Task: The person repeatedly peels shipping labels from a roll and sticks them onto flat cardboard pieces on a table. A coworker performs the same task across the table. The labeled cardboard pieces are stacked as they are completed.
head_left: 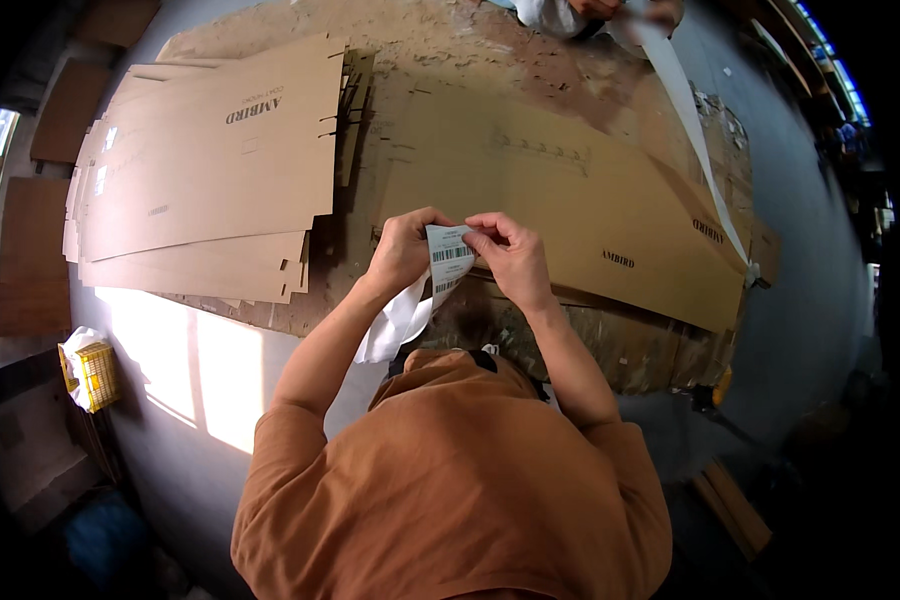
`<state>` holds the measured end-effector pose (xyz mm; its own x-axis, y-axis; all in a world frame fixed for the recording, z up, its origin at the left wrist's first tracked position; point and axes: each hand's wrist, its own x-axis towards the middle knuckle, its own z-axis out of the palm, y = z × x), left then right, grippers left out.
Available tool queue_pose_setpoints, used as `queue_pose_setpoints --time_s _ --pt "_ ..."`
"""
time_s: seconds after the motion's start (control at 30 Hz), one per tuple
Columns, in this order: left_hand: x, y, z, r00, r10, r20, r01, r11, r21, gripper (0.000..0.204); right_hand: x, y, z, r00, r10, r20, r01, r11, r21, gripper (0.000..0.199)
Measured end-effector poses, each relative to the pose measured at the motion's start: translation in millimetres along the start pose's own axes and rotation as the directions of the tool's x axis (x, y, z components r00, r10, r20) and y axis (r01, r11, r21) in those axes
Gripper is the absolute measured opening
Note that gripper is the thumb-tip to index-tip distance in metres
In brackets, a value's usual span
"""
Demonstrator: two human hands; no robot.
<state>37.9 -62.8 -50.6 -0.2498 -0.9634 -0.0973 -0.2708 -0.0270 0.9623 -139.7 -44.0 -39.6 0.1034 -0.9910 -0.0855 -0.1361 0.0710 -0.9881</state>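
Observation:
A strip of white barcode labels (450,262) is stretched between my two hands, close in front of my body. My left hand (402,246) pinches its left edge, and the loose tail of the strip hangs below that hand in folds. At the upper right corner of the labels, my right hand (511,259) has thumb and forefinger pressed together on the strip. Beyond my hands, a flat brown cardboard sheet (560,215) with dark print lies on the worktable. A stack of flat cardboard sheets (210,150) rests to the left.
Across the worktable (450,45), another person's hand (660,14) is near a long white strip (685,105) that runs down to the cardboard's right end. A yellow basket (92,375) with a white bag stands on the floor at left. Wooden pieces (732,508) lie at lower right.

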Motion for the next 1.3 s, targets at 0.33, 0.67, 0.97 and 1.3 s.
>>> queue_pose_setpoints --time_s 0.33,0.67,0.97,1.3 --pt "30.4 -60.0 -44.6 0.868 0.038 -0.495 0.109 0.958 0.266 0.022 125.8 50.3 -33.3 0.992 0.067 -0.110 -0.081 0.989 -0.122 0.011" --pt "26.9 -62.6 -46.8 0.933 -0.094 -0.348 0.173 0.964 0.201 0.020 221.1 131.3 -25.4 0.994 0.079 0.082 -0.037 0.904 -0.426 0.017" --pt "110.2 -95.3 9.4 0.943 0.322 0.090 -0.325 0.820 0.471 0.011 214.2 107.1 -19.1 0.995 0.091 0.043 -0.049 0.807 -0.589 0.014" --pt "124.2 -98.7 27.6 0.969 0.167 0.180 -0.246 0.649 0.720 0.012 203.9 114.3 -8.1 0.961 -0.270 -0.067 0.069 0.464 -0.883 0.022"
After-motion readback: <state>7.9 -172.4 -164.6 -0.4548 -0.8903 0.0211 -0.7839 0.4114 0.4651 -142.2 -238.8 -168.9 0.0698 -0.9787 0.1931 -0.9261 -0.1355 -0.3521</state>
